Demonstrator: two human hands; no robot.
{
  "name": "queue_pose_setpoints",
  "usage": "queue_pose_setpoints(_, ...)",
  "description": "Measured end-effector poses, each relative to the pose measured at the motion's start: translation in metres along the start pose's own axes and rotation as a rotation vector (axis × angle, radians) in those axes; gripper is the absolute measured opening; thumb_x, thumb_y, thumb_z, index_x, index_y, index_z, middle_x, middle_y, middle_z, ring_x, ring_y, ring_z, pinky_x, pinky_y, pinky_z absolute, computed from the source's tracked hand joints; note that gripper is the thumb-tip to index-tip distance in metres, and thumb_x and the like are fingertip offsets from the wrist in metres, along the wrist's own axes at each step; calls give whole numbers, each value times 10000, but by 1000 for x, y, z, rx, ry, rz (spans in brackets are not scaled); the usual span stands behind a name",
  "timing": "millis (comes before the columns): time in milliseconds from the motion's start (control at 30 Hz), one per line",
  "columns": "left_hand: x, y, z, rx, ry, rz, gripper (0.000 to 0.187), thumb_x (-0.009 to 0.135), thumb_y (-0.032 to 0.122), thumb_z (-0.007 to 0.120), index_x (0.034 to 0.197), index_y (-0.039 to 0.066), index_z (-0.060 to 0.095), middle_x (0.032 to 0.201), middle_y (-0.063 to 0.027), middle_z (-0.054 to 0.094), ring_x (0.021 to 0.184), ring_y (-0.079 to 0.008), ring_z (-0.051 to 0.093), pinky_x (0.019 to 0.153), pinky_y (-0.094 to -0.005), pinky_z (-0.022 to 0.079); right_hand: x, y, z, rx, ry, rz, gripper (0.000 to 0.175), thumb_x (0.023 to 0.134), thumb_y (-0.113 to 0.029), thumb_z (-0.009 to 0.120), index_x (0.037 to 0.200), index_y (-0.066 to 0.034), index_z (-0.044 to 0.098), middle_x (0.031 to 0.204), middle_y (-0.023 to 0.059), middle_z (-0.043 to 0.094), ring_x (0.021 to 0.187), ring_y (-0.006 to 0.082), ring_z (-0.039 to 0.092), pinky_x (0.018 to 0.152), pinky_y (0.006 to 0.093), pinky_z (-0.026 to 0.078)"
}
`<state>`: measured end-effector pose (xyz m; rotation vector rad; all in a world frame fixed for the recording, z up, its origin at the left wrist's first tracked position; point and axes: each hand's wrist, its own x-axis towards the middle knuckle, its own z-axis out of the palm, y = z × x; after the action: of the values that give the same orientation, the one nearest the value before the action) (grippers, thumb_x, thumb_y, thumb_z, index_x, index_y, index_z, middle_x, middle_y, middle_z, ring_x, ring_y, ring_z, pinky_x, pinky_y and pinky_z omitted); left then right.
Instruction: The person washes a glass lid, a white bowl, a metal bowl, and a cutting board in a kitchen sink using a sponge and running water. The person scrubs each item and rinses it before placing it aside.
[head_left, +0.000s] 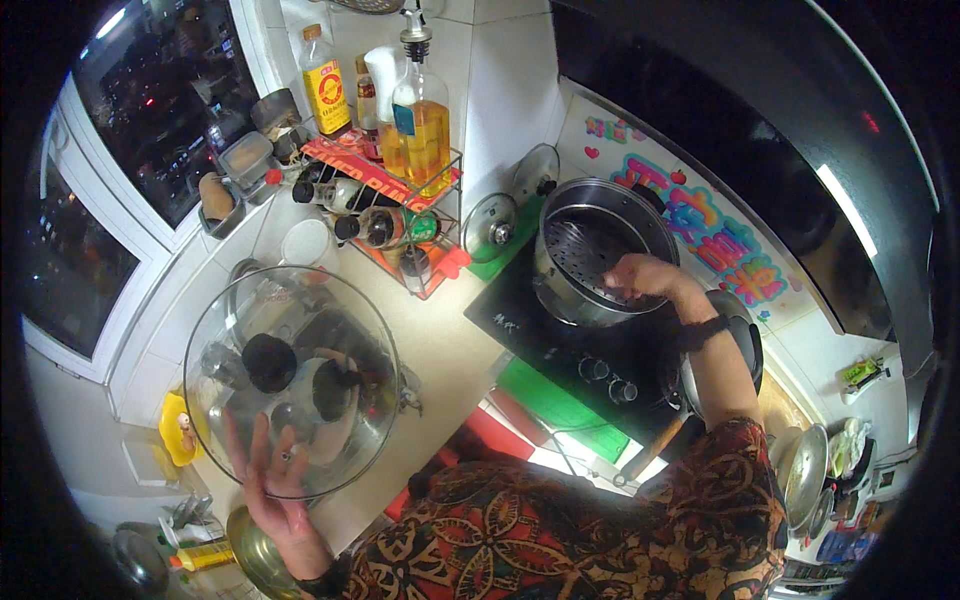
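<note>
My left hand (274, 480) is under the near rim of a large round glass pot lid (360, 300), its fingers spread against the glass and seen through it. The lid has a dark knob (268, 363). At the stove, my right hand (637, 279) reaches into a steel steamer pot (577, 296), its fingers bent at the edge of a perforated steamer plate (574, 244). The plate looks tilted inside the pot. Whether my right fingers grip it is hard to tell. The pot stands on a black glass gas hob (517, 322).
A wire rack (450, 214) with oil and sauce bottles stands in the corner. Two smaller glass lids (491, 229) lean on the wall beside the pot. A pan with a wooden handle (660, 446) sits near my right forearm. The range hood (720, 142) hangs above.
</note>
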<state>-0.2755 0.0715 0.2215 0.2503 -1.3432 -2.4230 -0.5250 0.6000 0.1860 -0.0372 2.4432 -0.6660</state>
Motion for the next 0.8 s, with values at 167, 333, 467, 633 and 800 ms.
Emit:
queue_pose_setpoints(167,3,-7,-2,5,-32,5,812,854,245,590,1495,151,100,1443,-191,294,1141,-295,490,902,-374,483,40,26,-4,58,160,-46,283,836,-198,625,1082,-62,588,825,58,619,637,158,579,543,321,471)
queue_pose_setpoints(333,6,-10,2,-25,-48,-16,818,850,237,591,1496,157,96,1456,-191,273,1157,-294,477,916,-383,472,60,24,0,194,168,105,555,793,-469,676,1127,-35,587,880,101,640,753,229,618,652,356,491)
queue_pose_setpoints(467,8,-14,10,7,3,-2,829,834,265,603,1494,153,113,1428,-190,306,1123,-297,502,894,-398,485,52,13,-3,114,73,31,823,698,-686,643,1131,12,592,961,165,648,916,277,612,796,378,463)
queue_pose_setpoints(633,8,-17,15,58,68,15,882,794,335,628,1493,151,123,1374,-195,370,1054,-304,544,867,-424,476,50,5,-14,-61,82,9,881,636,-768,616,1037,16,652,979,179,650,962,287,604,829,386,451)
queue_pose_setpoints(800,7,-14,14,13,1,-35,786,846,266,599,1488,159,157,1417,-175,329,1136,-289,486,912,-380,468,74,17,-19,-164,-150,44,792,677,-741,603,1013,-28,676,958,126,646,867,250,588,752,386,463)
